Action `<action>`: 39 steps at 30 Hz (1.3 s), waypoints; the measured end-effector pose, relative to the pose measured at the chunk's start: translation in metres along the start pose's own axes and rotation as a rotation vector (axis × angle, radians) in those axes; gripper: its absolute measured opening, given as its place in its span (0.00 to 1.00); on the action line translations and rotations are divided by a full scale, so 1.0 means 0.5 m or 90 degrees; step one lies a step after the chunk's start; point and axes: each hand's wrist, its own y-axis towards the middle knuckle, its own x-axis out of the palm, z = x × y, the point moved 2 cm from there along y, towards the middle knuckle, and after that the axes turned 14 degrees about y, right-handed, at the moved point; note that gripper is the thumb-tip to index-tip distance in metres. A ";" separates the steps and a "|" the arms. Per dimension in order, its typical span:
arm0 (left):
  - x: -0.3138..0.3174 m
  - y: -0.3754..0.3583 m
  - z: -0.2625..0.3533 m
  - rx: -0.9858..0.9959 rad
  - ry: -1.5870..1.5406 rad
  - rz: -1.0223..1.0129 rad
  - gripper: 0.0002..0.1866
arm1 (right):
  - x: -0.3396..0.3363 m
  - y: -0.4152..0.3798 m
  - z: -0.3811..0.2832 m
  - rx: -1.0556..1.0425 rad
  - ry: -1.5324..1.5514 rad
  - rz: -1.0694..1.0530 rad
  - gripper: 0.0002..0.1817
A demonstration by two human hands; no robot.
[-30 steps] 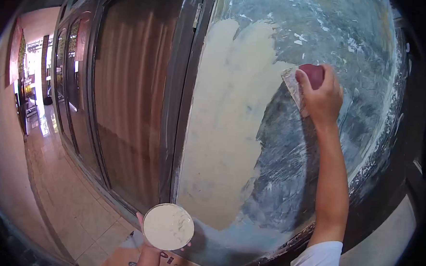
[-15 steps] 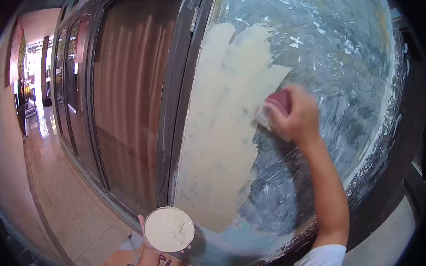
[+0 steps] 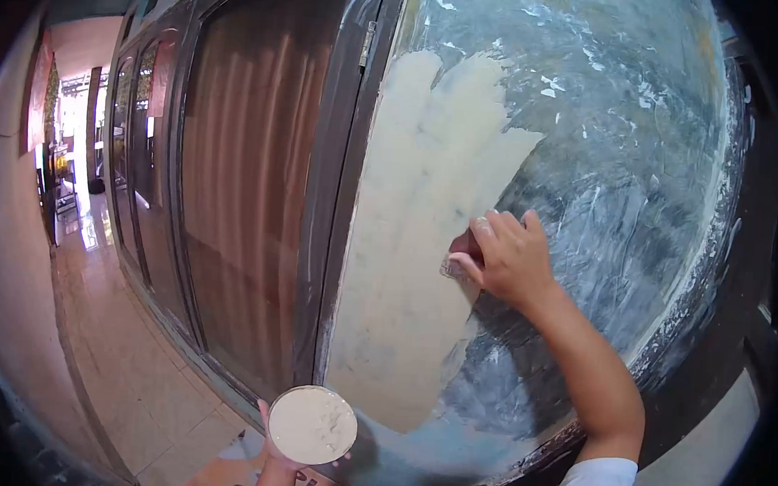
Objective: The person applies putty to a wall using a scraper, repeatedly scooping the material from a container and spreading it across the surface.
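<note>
Clamping dark-red-handled scraper (image 3: 465, 246) between bent fingers and thumb of right hand (image 3: 511, 260) — apparently touching smooth cream coating (image 3: 409, 200) near ragged edge, on mottled grey wall (image 3: 604, 166). Clasping round tub (image 3: 315, 387) of cream paste (image 3: 303, 423) in left hand (image 3: 279, 461) — below coating.

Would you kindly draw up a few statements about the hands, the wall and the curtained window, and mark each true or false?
1. The left hand holds a round container of cream-coloured paste. True.
2. The right hand is empty. False: it grips a scraping tool with a dark red grip.
3. The smooth cream coating covers the entire wall. False: it covers only a part beside the dark frame; a large part is mottled blue-grey surface.
4. The reddish-brown curtain shows to the left of the coated wall. True.
5. The tool is dipped in the paste. False: it is at the wall, near the coating's right edge.
</note>
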 end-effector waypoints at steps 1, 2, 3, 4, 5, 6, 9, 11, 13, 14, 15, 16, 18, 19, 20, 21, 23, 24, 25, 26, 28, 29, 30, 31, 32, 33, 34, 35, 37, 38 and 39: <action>0.015 0.004 0.001 -0.003 -0.048 -0.029 0.65 | -0.015 0.023 0.015 0.099 -0.023 -0.065 0.29; 0.014 0.002 0.005 -0.005 -0.042 -0.026 0.65 | -0.038 0.049 0.056 0.158 -0.062 0.058 0.29; 0.009 0.003 0.007 -0.003 -0.039 -0.026 0.64 | -0.068 0.072 0.108 0.215 -0.104 0.179 0.29; 0.006 0.005 0.004 0.001 -0.041 -0.027 0.64 | -0.118 0.091 0.144 0.325 -0.086 0.274 0.29; 0.017 0.010 0.001 0.004 -0.042 -0.053 0.65 | -0.151 0.096 0.167 0.425 -0.092 0.354 0.29; 0.015 0.009 -0.001 0.004 -0.044 -0.053 0.65 | -0.151 0.096 0.161 0.424 -0.092 0.353 0.29; 0.002 0.000 0.003 0.015 -0.016 -0.004 0.67 | -0.092 0.079 0.099 0.244 0.053 0.254 0.26; -0.009 -0.003 0.004 0.010 0.019 0.019 0.67 | -0.033 0.047 0.004 0.120 0.067 -0.030 0.23; -0.007 -0.001 0.005 0.010 0.011 0.009 0.67 | 0.000 0.037 0.015 0.084 -0.007 -0.005 0.24; -0.005 0.000 0.007 0.003 0.004 0.000 0.67 | -0.021 0.062 0.042 0.150 -0.053 -0.012 0.25; -0.005 0.005 0.006 0.019 0.008 -0.033 0.66 | -0.057 0.087 0.092 0.224 -0.070 0.125 0.26; -0.003 0.005 0.005 0.015 0.008 -0.031 0.66 | -0.093 0.100 0.136 0.297 -0.086 0.261 0.27; -0.001 0.005 0.003 0.008 -0.016 -0.038 0.65 | -0.136 0.102 0.159 0.350 -0.073 0.329 0.28; -0.004 0.007 0.002 0.005 -0.015 -0.040 0.65 | -0.149 0.099 0.165 0.396 -0.058 0.402 0.30; -0.011 0.005 0.000 0.007 -0.015 -0.022 0.65 | -0.135 0.096 0.135 0.344 -0.010 0.304 0.30; -0.018 0.001 -0.003 0.009 -0.016 -0.003 0.65 | -0.108 0.082 0.085 0.291 0.037 0.205 0.30; -0.009 0.006 -0.003 -0.006 -0.036 -0.037 0.65 | -0.035 0.034 -0.008 0.061 0.041 -0.015 0.26; -0.012 0.008 -0.005 -0.006 -0.037 -0.038 0.65 | 0.015 -0.001 -0.030 -0.031 0.051 -0.003 0.24; -0.018 0.011 -0.005 -0.006 -0.019 -0.027 0.65 | 0.017 0.002 -0.021 -0.017 0.009 -0.013 0.24; -0.019 0.016 -0.001 -0.008 0.002 -0.017 0.65 | 0.015 0.014 -0.004 -0.002 -0.034 -0.021 0.24; -0.018 0.024 0.002 -0.007 0.008 -0.013 0.68 | -0.056 0.069 0.094 0.170 -0.111 0.198 0.24; -0.021 0.025 -0.001 -0.013 -0.003 -0.024 0.68 | -0.108 0.083 0.141 0.289 -0.095 0.290 0.24; -0.024 0.021 -0.006 -0.022 -0.015 -0.033 0.68 | -0.141 0.080 0.169 0.411 -0.079 0.380 0.25; -0.024 0.019 -0.012 -0.009 -0.027 -0.039 0.68 | -0.140 0.072 0.166 0.415 -0.081 0.378 0.25; -0.028 0.016 -0.016 -0.012 -0.026 -0.037 0.68 | -0.136 0.064 0.160 0.409 -0.064 0.378 0.25; -0.033 0.011 -0.017 -0.018 -0.021 -0.021 0.68 | -0.129 0.054 0.151 0.403 -0.045 0.380 0.25; -0.037 0.007 -0.018 -0.023 -0.016 -0.006 0.68 | -0.102 0.045 0.113 0.308 0.002 0.271 0.25; -0.039 0.005 -0.018 -0.026 -0.031 -0.008 0.66 | -0.065 0.029 0.058 0.212 0.047 0.162 0.26; -0.034 0.010 -0.019 -0.017 -0.036 -0.008 0.66 | -0.003 0.005 -0.014 -0.014 0.023 0.025 0.26; -0.031 0.011 -0.017 -0.009 -0.036 -0.005 0.66 | -0.005 0.012 0.003 -0.015 0.024 0.028 0.26; -0.030 0.013 -0.014 -0.026 -0.048 -0.019 0.67 | -0.018 0.030 0.041 0.063 -0.034 0.046 0.27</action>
